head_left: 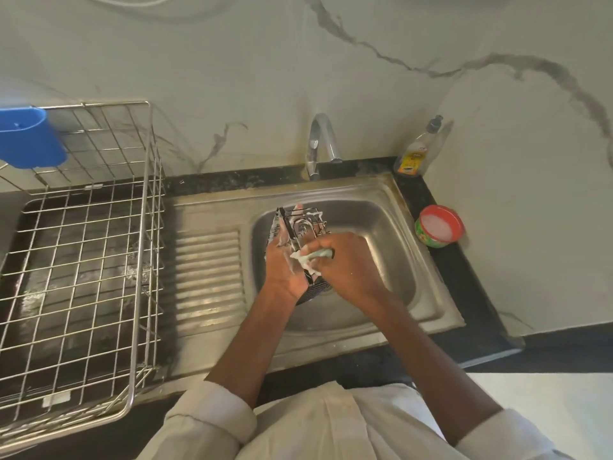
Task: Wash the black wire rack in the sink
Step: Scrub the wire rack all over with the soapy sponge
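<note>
1. Head view: the left hand point(284, 265) grips the soapy black wire rack point(300, 234), holding it above the steel sink point(381, 260) basin.
2. The right hand point(345, 263), just right of the left, has its fingers curled round a pale green sponge point(316, 255) pressed against the rack.
3. Beyond both hands stands the tap point(320, 144); far left of them, a dish basket point(83, 260) on the desk point(464, 287).
</note>
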Demonstrator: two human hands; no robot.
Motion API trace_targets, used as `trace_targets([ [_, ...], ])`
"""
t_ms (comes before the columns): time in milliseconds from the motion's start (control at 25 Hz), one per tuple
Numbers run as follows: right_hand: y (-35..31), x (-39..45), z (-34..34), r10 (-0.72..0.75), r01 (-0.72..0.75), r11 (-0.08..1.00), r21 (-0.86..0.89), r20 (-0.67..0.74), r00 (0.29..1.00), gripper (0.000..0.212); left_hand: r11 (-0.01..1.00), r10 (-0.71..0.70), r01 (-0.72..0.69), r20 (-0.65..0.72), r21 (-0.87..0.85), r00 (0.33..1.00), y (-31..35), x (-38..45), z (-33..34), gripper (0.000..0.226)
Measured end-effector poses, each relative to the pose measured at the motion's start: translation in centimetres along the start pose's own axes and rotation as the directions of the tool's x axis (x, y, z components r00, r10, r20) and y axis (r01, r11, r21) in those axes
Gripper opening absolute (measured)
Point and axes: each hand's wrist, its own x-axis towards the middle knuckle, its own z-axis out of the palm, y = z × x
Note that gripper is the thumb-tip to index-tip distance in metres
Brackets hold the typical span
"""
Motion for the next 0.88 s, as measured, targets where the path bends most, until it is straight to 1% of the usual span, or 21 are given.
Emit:
trace_targets([
  [80,-0.3,0.3,0.3,-0.011,0.011,1.000,0.013,-0.039,0.999,0.024,0.998,-0.015,0.017,-0.028,0.062,1.000,-0.2,-0.1,-0.1,0.062],
  [160,-0.4,0.4,0.6,-0.004,0.005,0.998,0.057,-0.003,1.000,0.024,0.996,-0.035,0.037,-0.027,0.078,0.999,0.0,-0.1,-0.2,0.057],
  [200,0.1,0.2,0.8,0.022,-0.022,1.000,0.003,0.004,1.000,0.024,0.995,-0.048,0.050,-0.030,0.083,0.998,0.2,-0.1,-0.2,0.062],
  [280,1.6,-0.4,0.7,0.085,-0.099,0.975,-0.198,-0.078,0.993,0.026,0.995,-0.038,0.041,-0.031,0.091,0.999,0.5,0.2,-0.3,0.074],
  [320,2.2,-0.4,0.3,0.105,-0.136,0.964,-0.228,-0.141,0.984,0.027,0.995,-0.016,0.018,-0.022,0.094,1.000,0.7,0.1,0.0,0.076],
  [360,2.5,-0.3,-0.2,0.106,-0.140,0.970,-0.199,-0.171,0.980,0.026,0.997,-0.007,0.008,-0.012,0.078,1.000,0.9,0.3,0.2,0.077],
  [400,2.5,0.0,-0.8,0.084,-0.109,0.982,-0.155,-0.163,0.983,0.025,0.997,-0.008,0.008,-0.012,0.075,1.000,0.8,0.4,0.5,0.077],
  [440,2.1,0.5,-1.3,0.043,-0.058,0.991,-0.124,-0.119,0.992,0.022,0.997,0.004,-0.002,-0.027,0.073,1.000,0.8,0.6,1.0,0.075],
  [520,0.9,1.8,-1.7,-0.024,0.026,0.993,-0.116,0.018,1.000,0.019,0.994,-0.013,0.017,-0.039,0.106,0.999,0.4,0.7,1.6,0.065],
  [560,0.4,2.7,-1.6,-0.032,0.038,0.994,-0.106,0.055,0.998,0.020,0.990,-0.015,0.022,-0.044,0.139,0.999,0.1,0.5,2.1,0.057],
  [600,-0.1,4.0,-1.4,-0.043,0.046,0.992,-0.116,0.035,0.998,0.021,0.980,-0.007,0.018,-0.057,0.201,0.998,-0.4,0.4,2.3,0.050],
  [640,-0.5,5.5,-1.1,-0.063,0.059,0.988,-0.141,-0.026,0.998,0.022,0.966,0.008,0.011,-0.071,0.257,0.997,-0.9,0.2,2.5,0.046],
  [720,-1.2,7.9,-1.0,-0.110,0.075,0.976,-0.203,-0.167,0.980,0.021,0.957,0.025,-0.008,-0.055,0.290,0.998,-1.5,-0.3,2.9,0.044],
  [760,-1.4,8.6,-1.1,-0.128,0.083,0.974,-0.209,-0.214,0.968,0.022,0.957,0.032,-0.017,-0.048,0.291,0.998,-1.6,-0.4,2.9,0.044],
  [800,-1.3,8.9,-1.1,-0.146,0.102,0.974,-0.203,-0.216,0.965,0.022,0.960,0.043,-0.029,-0.045,0.279,0.998,-1.4,-0.6,2.8,0.046],
  [840,-0.8,8.6,-1.1,-0.167,0.135,0.972,-0.192,-0.163,0.972,0.023,0.967,0.061,-0.046,-0.053,0.251,0.997,-1.1,-0.6,2.6,0.051],
  [880,-0.2,7.8,-1.0,-0.193,0.178,0.966,-0.189,-0.067,0.979,0.024,0.974,0.087,-0.070,-0.073,0.217,0.993,-0.7,-0.4,2.3,0.056],
])
